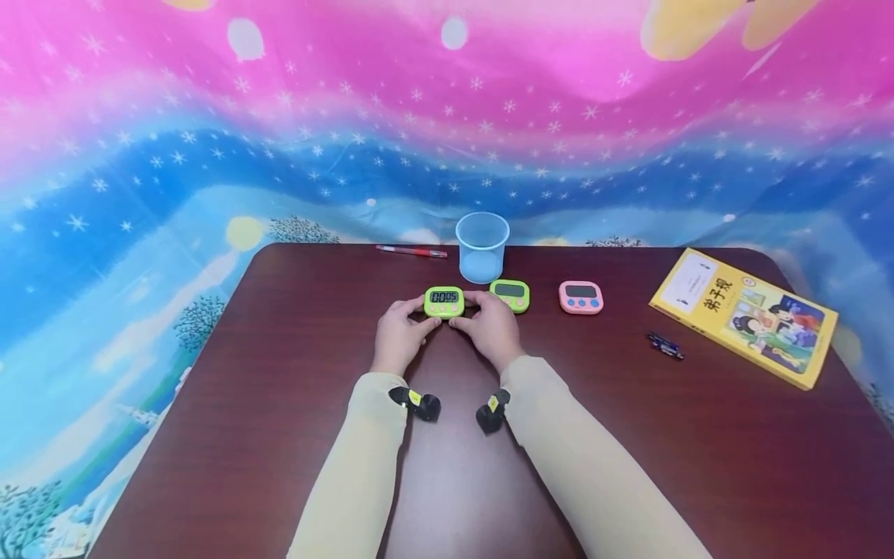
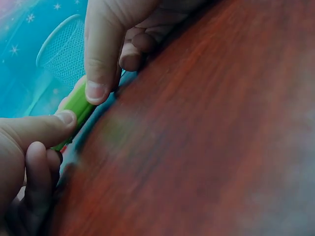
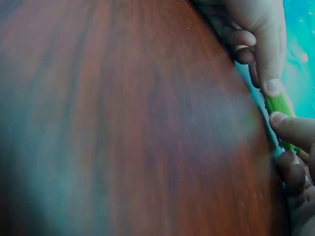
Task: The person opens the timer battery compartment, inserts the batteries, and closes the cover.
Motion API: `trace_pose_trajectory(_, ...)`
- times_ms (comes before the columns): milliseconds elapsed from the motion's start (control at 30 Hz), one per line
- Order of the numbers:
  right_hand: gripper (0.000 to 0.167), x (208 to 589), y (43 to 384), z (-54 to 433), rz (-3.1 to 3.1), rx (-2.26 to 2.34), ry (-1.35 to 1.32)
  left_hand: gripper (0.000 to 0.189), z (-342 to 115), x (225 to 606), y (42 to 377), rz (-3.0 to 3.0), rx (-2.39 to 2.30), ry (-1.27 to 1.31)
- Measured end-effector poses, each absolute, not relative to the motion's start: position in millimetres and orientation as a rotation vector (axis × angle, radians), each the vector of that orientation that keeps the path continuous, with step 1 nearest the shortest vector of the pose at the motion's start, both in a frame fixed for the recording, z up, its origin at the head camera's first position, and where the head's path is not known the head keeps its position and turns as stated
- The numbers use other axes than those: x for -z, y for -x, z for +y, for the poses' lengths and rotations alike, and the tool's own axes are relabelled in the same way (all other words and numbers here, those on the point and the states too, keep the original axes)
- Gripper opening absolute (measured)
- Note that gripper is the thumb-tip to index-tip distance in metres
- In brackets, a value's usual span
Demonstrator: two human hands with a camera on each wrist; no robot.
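Between both hands is a green digital timer [image 1: 444, 302], its display lit with digits and its small buttons along the lower front. My left hand [image 1: 402, 335] pinches its left end, the thumb at the lower edge. At the other end my right hand [image 1: 494, 329] grips it the same way. In the left wrist view the timer's green edge [image 2: 78, 109] shows between the two thumbs; the right wrist view shows that edge [image 3: 279, 107] too. A second green timer [image 1: 511, 296] with a blank display lies just behind my right hand, partly covered by it.
A clear blue plastic cup [image 1: 482, 250] stands at the back, with a red pen [image 1: 412, 251] left of it. To the right lie a pink timer [image 1: 581, 297], a small dark blue item [image 1: 665, 345] and a yellow book [image 1: 746, 317]. A patterned cloth hangs behind the table [image 1: 279, 404].
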State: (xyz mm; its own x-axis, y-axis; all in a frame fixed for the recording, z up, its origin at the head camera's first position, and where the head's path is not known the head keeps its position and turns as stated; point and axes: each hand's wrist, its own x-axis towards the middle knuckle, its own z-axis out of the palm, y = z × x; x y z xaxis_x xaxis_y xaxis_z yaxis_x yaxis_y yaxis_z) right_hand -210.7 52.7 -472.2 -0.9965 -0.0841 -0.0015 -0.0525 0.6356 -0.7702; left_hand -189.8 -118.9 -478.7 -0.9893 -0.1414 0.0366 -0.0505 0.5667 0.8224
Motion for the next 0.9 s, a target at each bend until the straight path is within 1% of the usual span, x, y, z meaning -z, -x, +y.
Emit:
trace_pose_trajectory(400,0.037,471,213,40,2.975,1.179,0.021,0.047,-118,477,205,-2.694,1.356,-0.265)
trace_pose_trajectory(533,0.033,472,211,40,2.964,1.183,-0.022,0.045,-117,478,204,-2.700,1.352,-0.281)
trace_pose_trajectory(633,0.032,474,211,42,2.961,1.196,-0.004,0.043,-118,478,204,-2.700,1.359,-0.294)
trace_pose_trajectory(767,0.031,478,210,45,2.960,1.285,0.050,0.044,-120,479,204,-2.695,1.416,-0.279)
trace_pose_trajectory(900,0.026,482,209,51,2.891,1.501,0.097,0.048,-122,480,201,-2.637,1.480,-0.283)
